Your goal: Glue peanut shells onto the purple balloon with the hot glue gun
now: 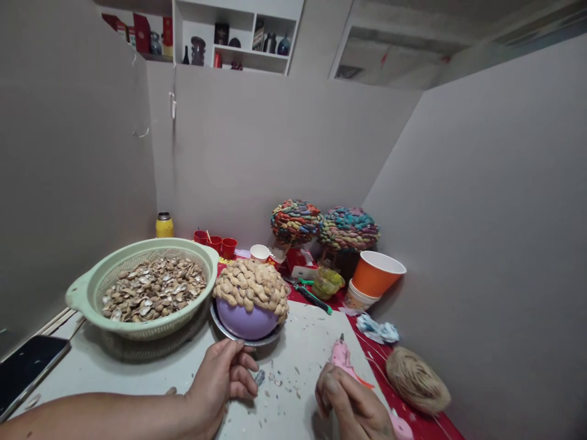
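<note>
A purple ball-like form, covered on top with peanuts, rests in a metal bowl. My left hand is at the bowl's near rim, thumb and index finger pinched on it, the other fingers curled. To the right, my right hand is closed, thumb against the curled fingers; what it holds, if anything, is hidden. Just behind that hand lies a pink glue gun, its dark nozzle pointing away. Left of the bowl is a green colander full of shells.
A phone lies at the left edge. Red cups, pliers, a yellow-green bowl and an orange paper bucket stand at the back. Twine lies right. Small debris dots the board.
</note>
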`<state>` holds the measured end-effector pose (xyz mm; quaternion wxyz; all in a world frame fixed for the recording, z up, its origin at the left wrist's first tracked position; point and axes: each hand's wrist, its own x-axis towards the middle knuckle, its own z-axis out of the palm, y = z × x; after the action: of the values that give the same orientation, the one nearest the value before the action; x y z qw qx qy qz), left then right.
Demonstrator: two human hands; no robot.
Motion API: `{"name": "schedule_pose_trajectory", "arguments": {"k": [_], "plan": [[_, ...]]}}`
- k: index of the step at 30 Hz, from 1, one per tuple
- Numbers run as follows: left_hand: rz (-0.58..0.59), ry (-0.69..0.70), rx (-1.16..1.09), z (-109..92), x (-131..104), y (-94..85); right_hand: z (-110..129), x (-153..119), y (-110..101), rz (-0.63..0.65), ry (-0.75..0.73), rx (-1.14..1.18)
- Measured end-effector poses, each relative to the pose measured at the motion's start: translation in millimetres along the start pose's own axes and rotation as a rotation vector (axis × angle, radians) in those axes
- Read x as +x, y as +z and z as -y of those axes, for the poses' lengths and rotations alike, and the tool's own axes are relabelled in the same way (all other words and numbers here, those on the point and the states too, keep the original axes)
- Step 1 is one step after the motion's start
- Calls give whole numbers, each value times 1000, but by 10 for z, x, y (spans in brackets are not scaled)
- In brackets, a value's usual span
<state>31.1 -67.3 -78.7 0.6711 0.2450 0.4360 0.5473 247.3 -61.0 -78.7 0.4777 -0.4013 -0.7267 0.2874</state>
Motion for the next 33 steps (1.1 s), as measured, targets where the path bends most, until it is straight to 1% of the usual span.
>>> {"name": "schedule_pose_trajectory", "arguments": {"k": [4,8,13,18,21,23,24,26,28,29,31,33], "plan": [[-20,5,30,-52,-2,15,25,62,-1,-26,-30,13],[-21,13,45,-71,-3,12,53,113,25,-58,-11,37],[-16,13,50,-28,-91,23,60,154,35,-114,42,97],[7,-34,58,16,-205,51,91,195,30,-189,92,163],[20,-45,62,56,-234,50,126,210,34,-211,104,184],[53,-61,71,114,-240,41,133,210,37,-211,103,186],[88,-95,85,151,-243,37,128,208,37,-208,101,184],[186,-194,137,223,-261,33,104,201,32,-208,94,177],[285,-237,190,245,-310,46,73,195,20,-215,87,167],[324,-211,212,218,-348,60,59,194,13,-221,83,162],[374,-78,252,72,-447,101,40,194,1,-233,80,159],[378,141,317,-182,-556,149,43,204,-6,-250,83,167]]}}
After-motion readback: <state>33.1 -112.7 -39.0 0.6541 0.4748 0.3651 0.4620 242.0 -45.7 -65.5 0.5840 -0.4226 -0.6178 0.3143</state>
